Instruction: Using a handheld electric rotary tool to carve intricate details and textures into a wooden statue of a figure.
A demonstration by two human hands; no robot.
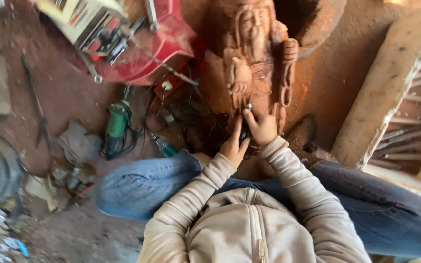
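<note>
Fingers of the right hand curl shut around a small dark rotary tool against the reddish wooden statue's base; the left hand steadies it from below. Judging by this, light, braced strokes suit best.

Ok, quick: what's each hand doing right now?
Left hand: closed on the dark handle of a carving tool.
Right hand: fingers gripping the same tool near its tip, against the wooden statue.

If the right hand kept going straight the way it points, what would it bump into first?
Most likely the carved wooden figure. The right hand points up the picture and its fingers already seem to rest at the carving's lower part, though depth is hard to judge.
</note>
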